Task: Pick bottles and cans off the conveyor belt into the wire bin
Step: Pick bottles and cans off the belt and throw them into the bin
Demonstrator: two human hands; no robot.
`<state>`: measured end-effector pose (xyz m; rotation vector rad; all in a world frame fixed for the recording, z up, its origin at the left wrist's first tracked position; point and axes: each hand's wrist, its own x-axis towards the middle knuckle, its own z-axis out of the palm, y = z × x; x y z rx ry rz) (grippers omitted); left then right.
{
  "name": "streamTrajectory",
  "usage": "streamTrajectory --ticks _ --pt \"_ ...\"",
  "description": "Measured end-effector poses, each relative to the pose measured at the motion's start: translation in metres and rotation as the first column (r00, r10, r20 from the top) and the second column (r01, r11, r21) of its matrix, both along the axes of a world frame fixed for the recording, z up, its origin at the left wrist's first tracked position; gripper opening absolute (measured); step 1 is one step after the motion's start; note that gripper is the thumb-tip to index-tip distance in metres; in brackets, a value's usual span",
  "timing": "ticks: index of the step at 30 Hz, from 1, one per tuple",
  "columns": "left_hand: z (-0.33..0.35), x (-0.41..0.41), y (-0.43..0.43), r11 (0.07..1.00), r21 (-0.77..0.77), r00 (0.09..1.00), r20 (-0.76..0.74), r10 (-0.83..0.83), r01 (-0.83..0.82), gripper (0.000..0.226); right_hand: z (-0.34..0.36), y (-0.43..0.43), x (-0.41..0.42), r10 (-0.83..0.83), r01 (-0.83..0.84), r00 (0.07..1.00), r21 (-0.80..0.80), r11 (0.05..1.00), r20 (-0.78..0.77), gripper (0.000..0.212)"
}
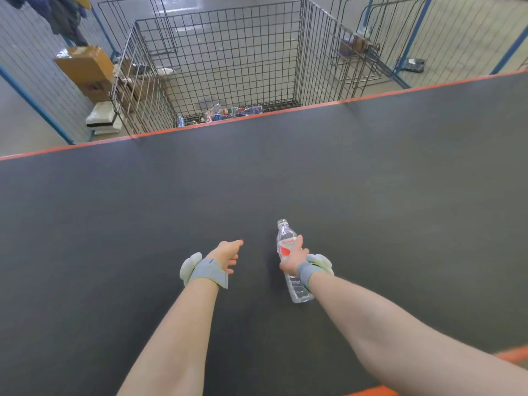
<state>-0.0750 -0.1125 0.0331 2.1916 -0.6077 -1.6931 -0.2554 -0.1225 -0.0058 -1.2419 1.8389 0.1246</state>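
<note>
From the head view, the right hand (294, 257) grips a clear plastic bottle (286, 235) around its middle, over the red label. The fingers curl round the body and the thumb lies on top. The bottle is low over the dark conveyor belt (257, 172), with its uncapped neck towards 12 o'clock and its base towards 6 o'clock; whether the base touches the belt I cannot tell. It looks empty, so it is probably light, thin-walled and easy to crush, and smooth enough to slip. A moderate grip at the labelled waist seems right. The left hand (228, 252), at 9 o'clock from the bottle, holds nothing and its fingers are loosely extended over the belt. The wire bin (228, 52) stands at 12 o'clock beyond the belt's orange far edge, well apart from both hands, with a few bottles (234, 111) lying on its floor.
</note>
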Motion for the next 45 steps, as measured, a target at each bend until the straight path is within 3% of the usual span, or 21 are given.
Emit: streamTrajectory --ticks 5,9,13,14,17,19,24,30,45 --pt "0.008 -0.004 -0.011 0.998 -0.037 0.999 -0.011 0.042 -0.042 0.061 0.011 -0.018 -0.012 -0.202 0.203 0.974 0.006 0.979 0.106 0.11" --pt "0.023 0.003 -0.024 0.982 -0.099 0.987 -0.021 0.158 -0.16 0.061 0.037 -0.06 0.009 -0.305 0.288 0.919 0.106 0.952 0.251 0.108" --pt "0.024 0.051 -0.054 0.87 -0.217 0.893 -0.015 0.45 -0.442 0.057 0.083 -0.232 0.091 -0.236 0.315 0.813 -0.062 0.947 0.532 0.136" --pt "0.022 0.059 -0.057 0.85 -0.222 0.875 -0.022 0.484 -0.477 0.057 0.132 -0.242 0.104 -0.205 0.319 0.775 -0.09 0.943 0.598 0.137" --pt "0.025 0.074 -0.071 0.848 -0.206 0.871 -0.051 0.489 -0.488 0.058 0.224 -0.254 0.148 -0.098 0.316 0.686 -0.174 0.933 0.721 0.107" --pt "0.031 0.076 -0.082 0.865 -0.195 0.887 -0.077 0.456 -0.462 0.059 0.222 -0.259 0.165 -0.089 0.328 0.681 -0.194 0.924 0.727 0.098" --pt "0.045 0.079 -0.109 0.885 -0.214 0.91 -0.074 0.407 -0.413 0.056 0.178 -0.244 0.166 -0.187 0.282 0.738 -0.046 0.958 0.648 0.093" --pt "0.048 0.075 -0.123 0.9 -0.224 0.927 -0.064 0.369 -0.373 0.054 0.163 -0.244 0.148 -0.118 0.189 0.807 -0.064 0.98 0.579 0.088" --pt "0.055 0.043 -0.093 0.926 -0.21 0.95 -0.059 0.307 -0.313 0.055 0.129 -0.194 0.093 -0.104 0.131 0.87 -0.022 0.991 0.481 0.081"
